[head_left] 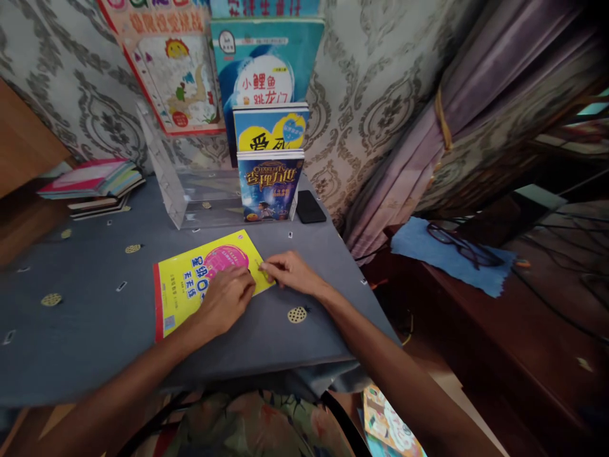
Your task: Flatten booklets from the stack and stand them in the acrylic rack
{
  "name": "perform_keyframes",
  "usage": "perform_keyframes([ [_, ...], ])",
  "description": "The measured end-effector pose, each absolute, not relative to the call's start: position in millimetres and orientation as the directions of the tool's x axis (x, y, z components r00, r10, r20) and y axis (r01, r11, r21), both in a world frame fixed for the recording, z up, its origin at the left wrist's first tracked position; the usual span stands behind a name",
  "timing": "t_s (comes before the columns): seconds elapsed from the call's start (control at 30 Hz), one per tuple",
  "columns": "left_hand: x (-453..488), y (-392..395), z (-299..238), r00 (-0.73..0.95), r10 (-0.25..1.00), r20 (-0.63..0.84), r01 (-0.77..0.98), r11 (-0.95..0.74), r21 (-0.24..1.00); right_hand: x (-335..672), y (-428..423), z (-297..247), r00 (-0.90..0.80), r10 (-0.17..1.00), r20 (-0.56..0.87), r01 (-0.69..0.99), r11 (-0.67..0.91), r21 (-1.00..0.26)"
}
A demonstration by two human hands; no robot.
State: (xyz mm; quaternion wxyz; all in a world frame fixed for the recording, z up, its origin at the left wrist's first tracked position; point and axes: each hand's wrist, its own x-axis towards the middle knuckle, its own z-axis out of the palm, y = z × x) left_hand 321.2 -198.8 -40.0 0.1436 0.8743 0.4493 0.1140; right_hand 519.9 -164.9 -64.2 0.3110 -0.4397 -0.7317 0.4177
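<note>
Floral-print cloth [247,425] on our lap nearest, our forearms above it. Thin yellow paperback booklet with red spine [183,295] flat on grey tablecloth [95,317], under both hands. Our left hand [227,298] palm-down, fingers loose on cover, gripping nothing. Our right hand [291,271] fingertips bunched at booklet's right edge; pinch or mere touch, we cannot tell. Booklet runs leftward from both hands, long axis left-right, spine at far-left end. Left hand nearer its middle. Beyond fingertips: upright blue paperback [269,187], black phone [311,206].

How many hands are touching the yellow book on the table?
2. The left hand lies on the yellow book; the right hand touches its right edge with fingertips. No other hand shows.
</note>
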Motion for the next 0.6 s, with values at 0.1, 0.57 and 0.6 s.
perform_keyframes([
  [0.1,313.4,-196.0,-41.0,0.619,0.780,0.095,0.718,-0.610,0.335,521.1,-171.5,-57.5,-0.455,0.883,0.114,0.509,0.363,-0.781],
  [0.57,221.6,-172.0,-17.1,0.235,0.965,-0.119,0.968,-0.243,-0.057,495.6,-227.2,-23.5,-0.362,0.919,-0.159,0.922,0.327,-0.209],
  [0.6,226.0,-176.6,-15.6,0.216,0.966,-0.139,0.970,-0.229,-0.082,493.6,-219.3,-25.8,-0.351,0.924,-0.153,0.928,0.322,-0.188],
])
